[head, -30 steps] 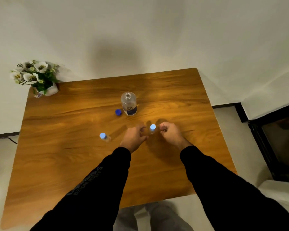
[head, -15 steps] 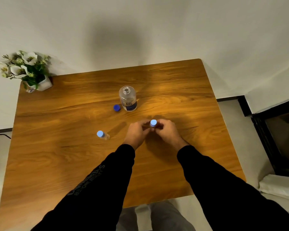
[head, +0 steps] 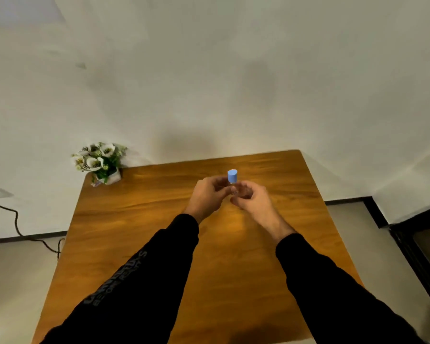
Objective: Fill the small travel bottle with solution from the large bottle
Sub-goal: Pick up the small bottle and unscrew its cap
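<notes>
A small clear travel bottle with a light blue cap (head: 232,176) is held upright above the wooden table (head: 139,219), between both hands. My left hand (head: 209,196) pinches its body from the left. My right hand (head: 251,198) grips its lower part from the right, fingers curled. Only the cap and a sliver of clear body show. The large bottle, its blue cap and the second small bottle are hidden behind my arms or out of sight.
A white pot of white flowers (head: 102,162) stands at the table's far left corner, against the wall. A black cable (head: 18,227) runs along the floor on the left. A dark cabinet (head: 422,247) stands at the right.
Both hands have lifted the small bottle off the table and raised it. The camera has tilted up, so the large bottle and the other small bottle no longer show.
</notes>
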